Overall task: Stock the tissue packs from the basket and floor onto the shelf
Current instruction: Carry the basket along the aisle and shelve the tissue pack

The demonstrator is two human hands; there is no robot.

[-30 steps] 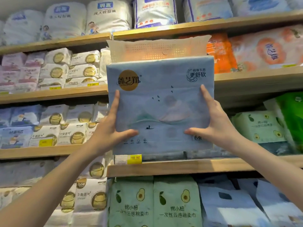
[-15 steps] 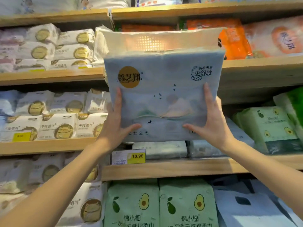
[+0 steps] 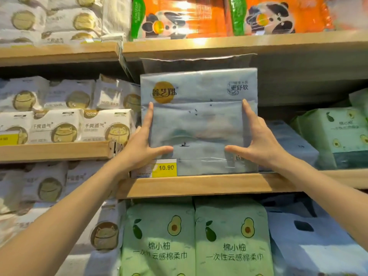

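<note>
A pale blue tissue pack point(image 3: 199, 118) with a gold round logo stands upright on the wooden shelf point(image 3: 199, 185), its lower edge behind the shelf's front lip. My left hand point(image 3: 142, 144) grips its left side, thumb across the front. My right hand point(image 3: 253, 142) grips its right side the same way. The pack's plastic top flap reaches up to the shelf above. The basket and the floor are out of view.
A yellow 10.90 price tag point(image 3: 164, 168) sits at the shelf lip. Blue packs point(image 3: 288, 140) lie to the right, then green avocado packs point(image 3: 338, 134). White packs point(image 3: 59, 126) fill the left shelf; orange panda packs point(image 3: 179, 18) above; green avocado bags point(image 3: 195, 242) below.
Both hands brought the blue pack down and forward onto the shelf; it now stands in the slot that held flat packs. The camera moved closer and lower.
</note>
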